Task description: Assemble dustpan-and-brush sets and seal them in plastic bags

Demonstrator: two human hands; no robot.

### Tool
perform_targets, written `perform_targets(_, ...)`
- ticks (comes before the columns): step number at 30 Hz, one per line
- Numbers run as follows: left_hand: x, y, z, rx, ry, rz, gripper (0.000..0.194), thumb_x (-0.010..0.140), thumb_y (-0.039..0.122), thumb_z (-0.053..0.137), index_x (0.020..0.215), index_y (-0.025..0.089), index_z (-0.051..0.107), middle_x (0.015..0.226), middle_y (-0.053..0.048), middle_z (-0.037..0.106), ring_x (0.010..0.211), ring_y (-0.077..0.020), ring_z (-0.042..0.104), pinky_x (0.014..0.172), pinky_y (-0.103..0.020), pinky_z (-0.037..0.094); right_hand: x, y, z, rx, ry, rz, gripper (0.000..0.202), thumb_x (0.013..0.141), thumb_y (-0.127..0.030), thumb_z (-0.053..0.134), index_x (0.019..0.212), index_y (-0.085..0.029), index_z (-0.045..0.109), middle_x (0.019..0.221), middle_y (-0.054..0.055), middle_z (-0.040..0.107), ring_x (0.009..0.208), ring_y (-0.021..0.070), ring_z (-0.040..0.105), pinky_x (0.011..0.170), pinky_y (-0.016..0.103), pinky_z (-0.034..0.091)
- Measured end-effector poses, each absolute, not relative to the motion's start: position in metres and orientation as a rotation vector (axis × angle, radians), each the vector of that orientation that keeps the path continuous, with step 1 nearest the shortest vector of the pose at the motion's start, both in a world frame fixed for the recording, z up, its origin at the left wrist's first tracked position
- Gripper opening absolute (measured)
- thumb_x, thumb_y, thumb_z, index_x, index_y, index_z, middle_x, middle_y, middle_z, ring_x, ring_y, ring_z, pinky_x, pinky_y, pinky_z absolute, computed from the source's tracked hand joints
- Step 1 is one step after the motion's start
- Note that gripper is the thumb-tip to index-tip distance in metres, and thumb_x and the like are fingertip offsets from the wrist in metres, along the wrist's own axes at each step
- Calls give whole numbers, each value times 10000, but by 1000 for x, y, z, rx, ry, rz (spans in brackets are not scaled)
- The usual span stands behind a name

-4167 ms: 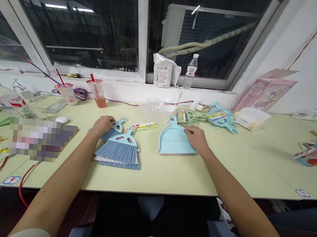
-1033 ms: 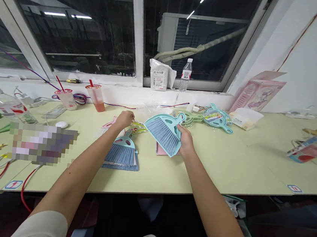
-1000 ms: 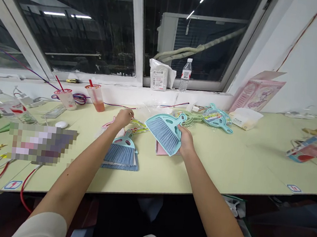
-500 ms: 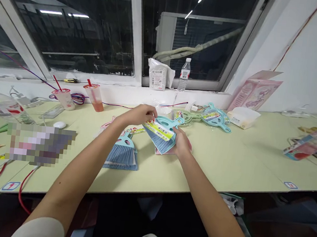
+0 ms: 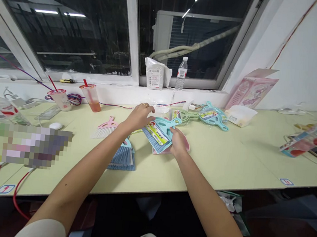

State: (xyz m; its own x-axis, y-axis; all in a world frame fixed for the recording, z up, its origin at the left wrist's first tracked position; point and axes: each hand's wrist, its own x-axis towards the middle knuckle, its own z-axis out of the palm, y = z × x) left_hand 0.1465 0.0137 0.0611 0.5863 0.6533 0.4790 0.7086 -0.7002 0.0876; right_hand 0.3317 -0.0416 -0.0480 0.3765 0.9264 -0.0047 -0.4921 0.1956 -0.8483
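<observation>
My right hand (image 5: 178,141) grips a light-blue brush and dustpan set (image 5: 165,128) by its right side, thumb on top. A printed yellow-green label (image 5: 157,132) lies across the set's blue bristles. At the upper left corner of the set is my left hand (image 5: 141,116), its thumb and curled fingers apart; whether it touches the corner I cannot tell. Underneath the held set, a pink dustpan (image 5: 184,143) shows in part. To the left, a blue brush (image 5: 123,156) and a pink brush (image 5: 105,128) lie on the table, partly hidden by my left arm.
Behind my hands are a packaged green set (image 5: 188,116) and packaged blue sets (image 5: 213,116). A tissue pack (image 5: 240,115) and pink box (image 5: 253,91) stand at the back right. Two drink cups (image 5: 92,98), cables and a bottle (image 5: 2,107) are at the left.
The held blue set has turned slightly, and its label now lies flatter over the bristles. My left fingers have opened from the label's corner. The camera view has shifted a little.
</observation>
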Motion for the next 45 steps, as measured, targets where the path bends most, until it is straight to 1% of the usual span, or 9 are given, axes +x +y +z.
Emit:
perform_targets(5,154,-14,57,-2713,-1221,-729,269,933,371,585,1062,173,715,1086,-129,671,1084,-299,612,964,-413,472,331,-44,-40,-910,-496,1133,201,733,-309,693,911,-249,622,855,-7,741,793,216,713,706,355,599)
perform_targets(10,169,-33,35,-2678,-1233,-525,492,856,477,680,1189,115,688,1214,-203,654,1174,-363,587,1023,-466,453,332,-45,-39,-881,-479,1100,242,729,-292,677,960,-245,623,885,-3,752,801,208,709,714,346,594)
perform_targets(15,169,-34,28,-2725,-1218,-503,518,868,471,663,1227,98,676,1253,-207,646,1196,-357,578,1039,-461,455,329,-48,-35,-905,-477,1093,196,739,-272,642,930,-240,611,852,-4,746,767,199,702,718,338,588)
perform_targets(22,152,-5,44,-2652,-1210,-1042,289,946,369,542,1076,174,710,1155,-128,693,1141,-280,606,1054,-404,437,338,-44,-32,-890,-396,1039,208,727,-272,660,925,-249,600,885,-13,742,836,200,712,728,335,586)
perform_targets(25,139,43,44,-2550,-1623,-1188,225,917,271,531,986,174,722,1002,-114,725,1000,-257,646,955,-366,474,346,-43,-30,-873,-346,978,205,737,-244,629,940,-252,596,914,-18,736,856,186,707,741,320,578)
perform_targets(29,129,98,29,-2457,-2241,-1275,258,860,304,621,1079,203,712,924,-83,737,867,-233,675,819,-326,488,350,-42,-29,-890,-352,970,182,741,-240,605,919,-257,575,889,-27,721,819,179,696,726,315,564)
perform_targets(35,129,118,9,-2419,-2367,-1319,186,808,315,636,780,158,730,737,-92,713,712,-215,668,654,-300,453,345,-43,-31,-892,-395,978,184,700,-241,627,879,-243,582,839,-32,703,785,169,664,726,297,538)
perform_targets(41,124,74,9,-2297,-2231,-1676,392,853,313,537,1138,161,758,1034,-91,770,775,-206,686,664,-287,481,346,-46,-29,-880,-401,955,190,704,-260,628,885,-250,574,892,-17,715,821,178,672,735,305,549)
perform_targets(45,116,6,-2,-2506,-2143,-1574,371,834,372,614,1117,200,782,991,-89,782,844,-238,722,752,-315,529,349,-47,-26,-849,-382,912,185,702,-268,642,873,-250,573,890,-22,703,831,170,670,753,296,556)
